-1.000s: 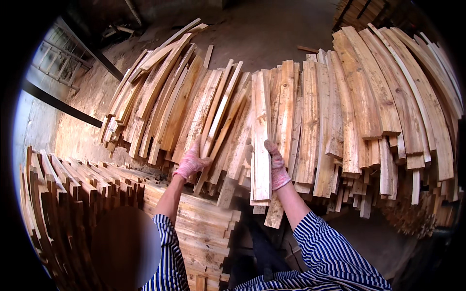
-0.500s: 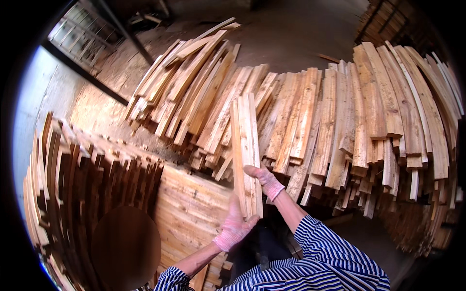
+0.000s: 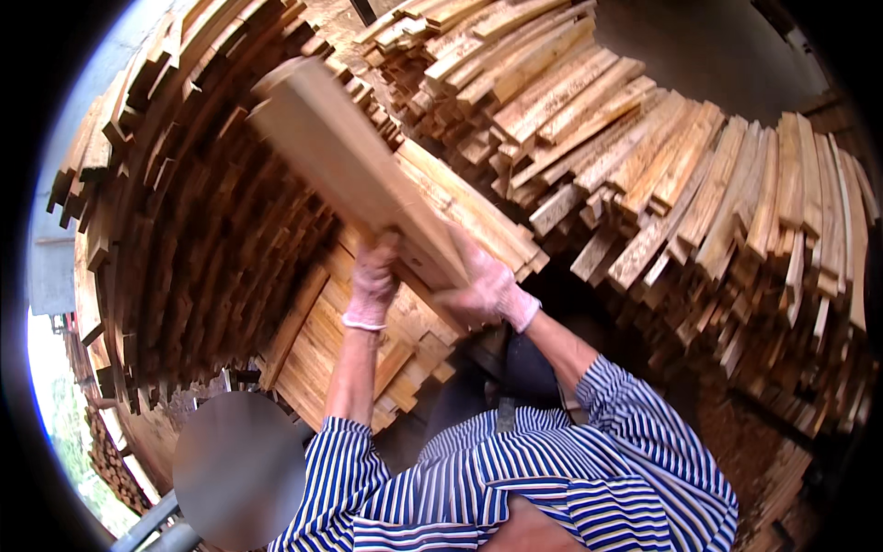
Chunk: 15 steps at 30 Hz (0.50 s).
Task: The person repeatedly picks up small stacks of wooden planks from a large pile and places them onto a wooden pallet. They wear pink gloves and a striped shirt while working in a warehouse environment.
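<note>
Both my hands, in pinkish-white knit gloves, hold a bundle of wooden boards (image 3: 342, 152) tilted up toward the far left. My left hand (image 3: 372, 283) is closed on the bundle's left side. My right hand (image 3: 492, 283) grips the lower right side near the bundle's near end. The bundle is slightly blurred, so the boards in it are hard to tell apart. Beneath it lies a low stack of light boards (image 3: 354, 336), laid side by side, partly hidden by the bundle and my arms.
A tall stack of boards (image 3: 198, 230), ends showing, rises on the left. A long pile of loose boards (image 3: 644, 166) curves from the far middle to the right. My legs (image 3: 460, 391) are below my right hand, beside the low stack.
The bundle has swung left and now leans toward the tall stack. My view has turned left, and both hands have moved over the low stack with the boards still held.
</note>
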Tool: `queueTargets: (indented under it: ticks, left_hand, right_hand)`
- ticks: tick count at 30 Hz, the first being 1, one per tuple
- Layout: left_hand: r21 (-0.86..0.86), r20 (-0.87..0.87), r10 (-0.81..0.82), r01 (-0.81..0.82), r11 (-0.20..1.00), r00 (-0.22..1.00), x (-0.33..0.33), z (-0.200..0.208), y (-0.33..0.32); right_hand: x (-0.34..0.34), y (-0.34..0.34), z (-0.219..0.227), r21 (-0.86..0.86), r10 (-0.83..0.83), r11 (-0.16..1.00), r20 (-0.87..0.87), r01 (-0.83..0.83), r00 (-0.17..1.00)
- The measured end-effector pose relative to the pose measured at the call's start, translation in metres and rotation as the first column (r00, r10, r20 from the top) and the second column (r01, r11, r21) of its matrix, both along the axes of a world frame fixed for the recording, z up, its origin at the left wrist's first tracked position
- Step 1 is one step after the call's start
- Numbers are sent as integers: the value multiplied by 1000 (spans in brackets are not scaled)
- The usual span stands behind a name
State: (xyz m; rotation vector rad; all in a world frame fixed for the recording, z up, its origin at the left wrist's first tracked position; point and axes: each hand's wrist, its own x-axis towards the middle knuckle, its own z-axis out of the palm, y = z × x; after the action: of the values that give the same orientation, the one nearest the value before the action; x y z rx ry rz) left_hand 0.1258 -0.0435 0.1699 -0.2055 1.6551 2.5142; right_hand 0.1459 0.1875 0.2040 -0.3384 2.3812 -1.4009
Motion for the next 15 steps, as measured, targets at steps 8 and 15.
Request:
queueTargets:
  ticks: [8,15]
  left_hand:
    - [-923,-49,-430,124,365,901,62,-57,-71]
    - [-653,-80,-307,182,735,948,33,-56,-59]
  right_hand:
    - [14,-81,-102,-263,14,965,32,-5,999]
    - [24,-77,-94,-144,-232,956,152,254,961]
